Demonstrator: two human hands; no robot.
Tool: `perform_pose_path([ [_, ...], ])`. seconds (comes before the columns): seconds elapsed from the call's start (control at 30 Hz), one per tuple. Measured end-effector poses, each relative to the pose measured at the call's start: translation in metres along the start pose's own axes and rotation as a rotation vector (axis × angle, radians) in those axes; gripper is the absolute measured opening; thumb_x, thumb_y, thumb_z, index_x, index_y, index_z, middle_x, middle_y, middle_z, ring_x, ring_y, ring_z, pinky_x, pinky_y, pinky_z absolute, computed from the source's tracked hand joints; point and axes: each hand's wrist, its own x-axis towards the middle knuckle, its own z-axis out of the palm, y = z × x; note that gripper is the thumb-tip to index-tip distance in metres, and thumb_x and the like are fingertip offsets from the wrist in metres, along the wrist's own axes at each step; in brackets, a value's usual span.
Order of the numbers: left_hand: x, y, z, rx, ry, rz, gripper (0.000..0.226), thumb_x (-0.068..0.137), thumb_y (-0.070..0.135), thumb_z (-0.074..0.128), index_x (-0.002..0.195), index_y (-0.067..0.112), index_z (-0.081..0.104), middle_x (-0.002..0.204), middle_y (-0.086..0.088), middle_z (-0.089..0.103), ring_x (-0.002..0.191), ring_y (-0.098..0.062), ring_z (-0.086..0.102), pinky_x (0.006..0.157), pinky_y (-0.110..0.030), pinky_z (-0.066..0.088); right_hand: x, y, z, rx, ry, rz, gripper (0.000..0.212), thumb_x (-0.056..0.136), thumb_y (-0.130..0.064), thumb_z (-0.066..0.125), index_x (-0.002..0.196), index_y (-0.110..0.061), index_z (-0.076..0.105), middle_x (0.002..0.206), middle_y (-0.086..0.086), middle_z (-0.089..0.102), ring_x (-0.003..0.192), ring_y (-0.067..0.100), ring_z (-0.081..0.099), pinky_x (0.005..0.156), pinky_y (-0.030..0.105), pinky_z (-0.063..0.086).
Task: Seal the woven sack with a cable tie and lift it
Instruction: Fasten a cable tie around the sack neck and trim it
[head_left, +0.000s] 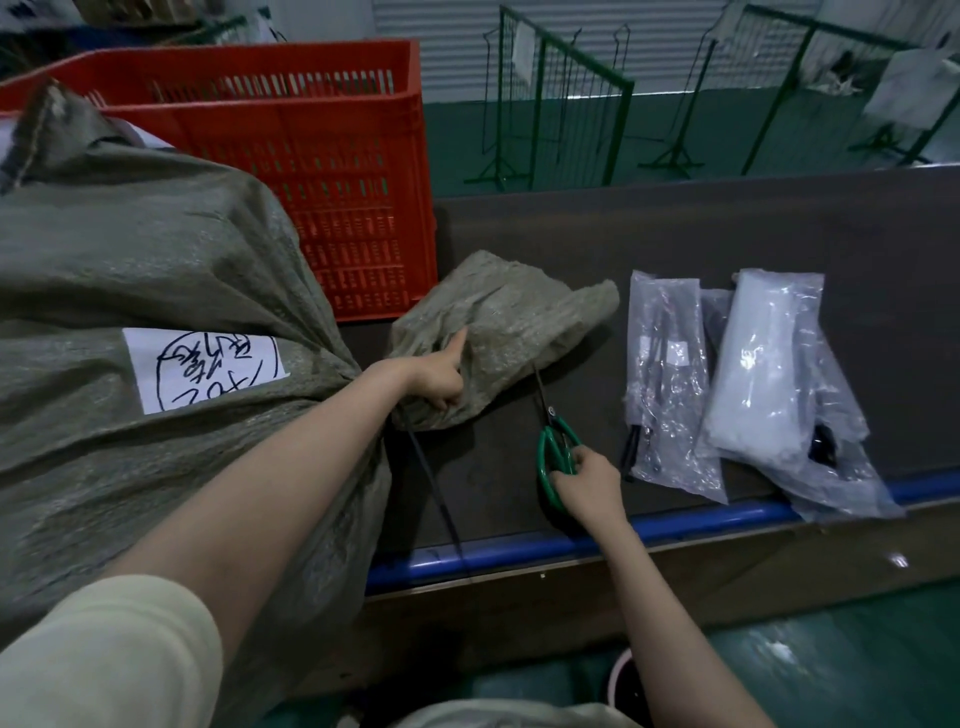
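On the dark table (727, 234) beside the sack (156, 260), the left hand (436, 382) clenched its gathered neck while the right hand (587, 483) closed round the scissors (558, 449).

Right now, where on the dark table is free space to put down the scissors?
Bare table lies behind the sack's flared mouth, from the red crate rightward. A smaller patch lies between the cable tie's tail and the scissors. The right front is crowded with plastic bags.
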Motion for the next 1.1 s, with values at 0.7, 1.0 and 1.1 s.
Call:
perform_pose_path([
  [0.7, -0.114, -0.018, -0.040, 0.644, -0.030, 0.103, 0.054, 0.079, 0.008, 0.055, 0.129, 0.030, 0.052, 0.121, -0.007, 0.057, 0.112, -0.022, 0.055, 0.096, -0.024, 0.042, 0.010, -0.035, 0.001, 0.019, 0.107, -0.401, 0.032, 0.083, -0.022, 0.065, 0.110, -0.005, 0.068, 0.101, 0.010, 0.071, 0.094, 0.018, 0.063, 0.060, 0.009, 0.034],
  [1.0, -0.115, -0.023, -0.050, 0.570, 0.388, 0.152, 0.026, 0.076, 0.029, 0.065, 0.102, 0.025, 0.067, 0.095, 0.005, 0.071, 0.091, -0.015, 0.065, 0.079, -0.027, 0.050, 0.024, -0.065, -0.018, -0.267, 0.007, -0.621, 0.034, 0.073, -0.046, 0.070, 0.094, -0.019, 0.068, 0.082, -0.004, 0.066, 0.082, 0.016, 0.063, 0.069, 0.024, 0.044],
  [1.1, -0.112, -0.021, -0.033, 0.670, 0.354, 0.150, 0.039, 0.072, 0.044, 0.068, 0.107, 0.027, 0.063, 0.095, 0.010, 0.066, 0.090, -0.012, 0.060, 0.078, -0.028, 0.048, 0.030, -0.065, -0.021, -0.336, 0.021, -0.608, 0.031, 0.074, -0.047, 0.066, 0.087, -0.020, 0.065, 0.081, 0.001, 0.067, 0.087, 0.026, 0.065, 0.071, 0.031, 0.050],
])
